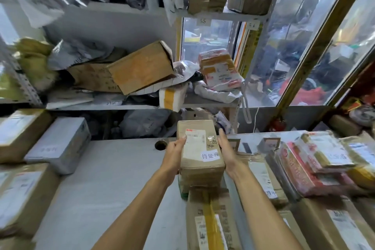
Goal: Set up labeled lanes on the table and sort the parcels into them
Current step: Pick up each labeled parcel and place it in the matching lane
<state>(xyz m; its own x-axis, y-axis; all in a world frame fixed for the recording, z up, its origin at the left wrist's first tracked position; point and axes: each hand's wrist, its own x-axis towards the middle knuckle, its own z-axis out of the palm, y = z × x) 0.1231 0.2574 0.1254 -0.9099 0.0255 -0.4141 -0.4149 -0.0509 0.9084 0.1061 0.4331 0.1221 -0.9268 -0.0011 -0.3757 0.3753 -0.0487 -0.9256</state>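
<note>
I hold a brown cardboard parcel (199, 148) between both hands above the grey table (105, 178). It carries a shipping label and a white handwritten slip (210, 156) on top. My left hand (175, 155) grips its left side, thumb on the top face. My right hand (228, 150) presses along its right side with fingers fairly straight. Under the parcel lies a taped brown box (209, 215). Right of it, flat brown parcels (263, 176) and a red-printed parcel (298, 170) form a row. Grey and brown boxes (58, 144) line the table's left edge.
Shelves behind the table hold a tipped brown box (142, 66), grey mailer bags (77, 53) and a red-and-white packet (220, 70). A round cable hole (161, 144) sits at the table's far edge. Windows fill the right side.
</note>
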